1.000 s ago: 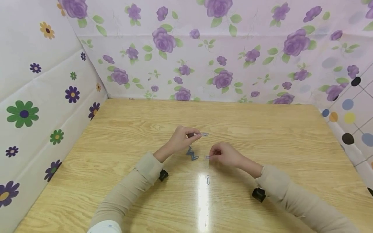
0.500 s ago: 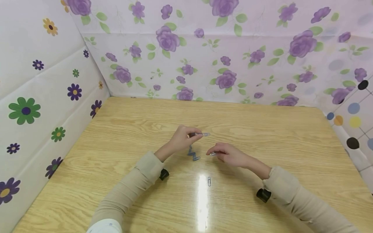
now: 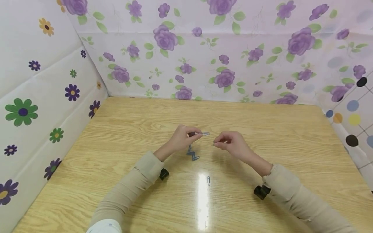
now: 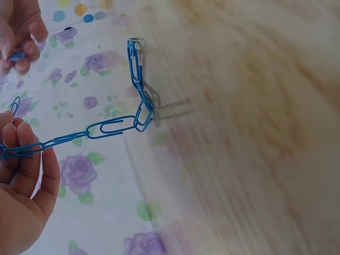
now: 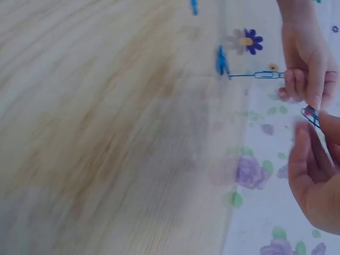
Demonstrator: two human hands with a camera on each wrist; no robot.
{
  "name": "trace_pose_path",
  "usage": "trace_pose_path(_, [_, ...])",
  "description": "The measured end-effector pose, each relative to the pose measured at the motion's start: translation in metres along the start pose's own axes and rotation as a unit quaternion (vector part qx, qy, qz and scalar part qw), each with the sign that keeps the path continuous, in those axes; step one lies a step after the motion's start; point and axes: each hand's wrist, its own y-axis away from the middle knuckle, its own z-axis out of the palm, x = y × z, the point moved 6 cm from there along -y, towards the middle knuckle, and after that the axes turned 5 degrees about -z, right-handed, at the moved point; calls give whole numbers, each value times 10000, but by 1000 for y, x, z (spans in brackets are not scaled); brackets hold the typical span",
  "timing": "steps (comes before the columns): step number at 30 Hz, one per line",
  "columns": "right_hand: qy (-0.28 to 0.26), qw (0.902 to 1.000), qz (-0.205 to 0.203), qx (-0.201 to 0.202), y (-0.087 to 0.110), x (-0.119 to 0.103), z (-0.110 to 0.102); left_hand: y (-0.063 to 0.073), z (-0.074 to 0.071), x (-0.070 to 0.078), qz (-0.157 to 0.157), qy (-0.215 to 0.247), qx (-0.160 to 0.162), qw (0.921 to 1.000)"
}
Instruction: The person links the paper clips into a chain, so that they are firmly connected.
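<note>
My left hand (image 3: 183, 137) pinches one end of a chain of blue paper clips (image 4: 109, 127). A paper clip (image 3: 206, 133) at that end sticks out past the left fingertips, to the right. From the fingers the chain runs down, and its lower links (image 3: 193, 154) lie bent in a zigzag on the table. My right hand (image 3: 233, 144) is raised just right of the left one and pinches a single blue paper clip (image 4: 17, 55), mostly covered by the fingers. The two hands are close but apart.
A loose paper clip (image 3: 208, 180) lies on the wooden table (image 3: 131, 123), nearer the person than the hands. Flower-printed cloth (image 3: 186, 58) rises behind the table and along its left. Dotted cloth (image 3: 355, 119) borders the right side.
My right hand has lifted a paper clip off the table, shifted its fingers on it and moved up and away, nearer the left hand's height. The left hand has stayed put.
</note>
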Motion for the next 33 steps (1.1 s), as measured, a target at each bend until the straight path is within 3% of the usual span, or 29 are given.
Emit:
trace_pose_path(4, [-10, 9989, -25, 478, -6, -2, -3, -1, 1, 3, 71, 15, 18, 10000])
trace_pose_path(11, [-222, 9951, 137, 952, -14, -2, -3, -2, 1, 8, 35, 183, 18, 9998])
trace_pose_path(15, [-251, 9931, 176, 1135, -13, -17, -5, 0, -3, 24, -26, 383, -23, 9993])
trace_pose_path(18, [-177, 9926, 208, 1182, -10, -30, -7, 0, -3, 23, -145, 511, -62, 9986])
trace_pose_path(21, [-93, 9915, 216, 1276, -8, -34, -11, -1, 1, 6, -205, 636, -59, 9978])
trace_pose_path(29, [-118, 9913, 180, 1298, -5, -32, -15, 1, 2, 2, -362, 835, -249, 9955])
trace_pose_path(33, [-286, 9919, 121, 1234, -6, -31, -14, 1, 5, -1, -692, 1122, -386, 9905])
